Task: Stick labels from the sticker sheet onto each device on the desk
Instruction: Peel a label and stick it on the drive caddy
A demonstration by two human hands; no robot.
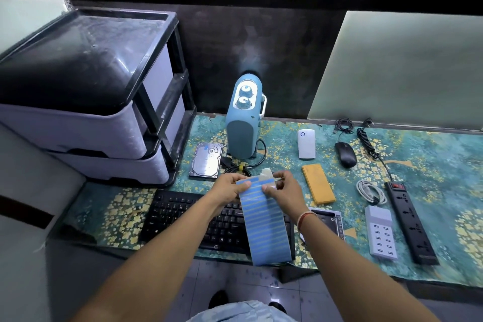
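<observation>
A long blue sticker sheet with rows of blue labels hangs over the black keyboard. My left hand pinches its upper left edge. My right hand grips the top right, thumb on a label near the peeled grey top. Devices lie on the patterned desk mat: a hard drive with a blue label on it, a blue heater, a white plug-in device, a black mouse, a yellow power bank, a white USB charger, a black power strip.
A black-and-white drawer unit stands at the left of the desk. A coiled white cable lies beside the power strip. A dark gadget with a display sits partly under my right wrist. Dark wall panels rise behind the desk.
</observation>
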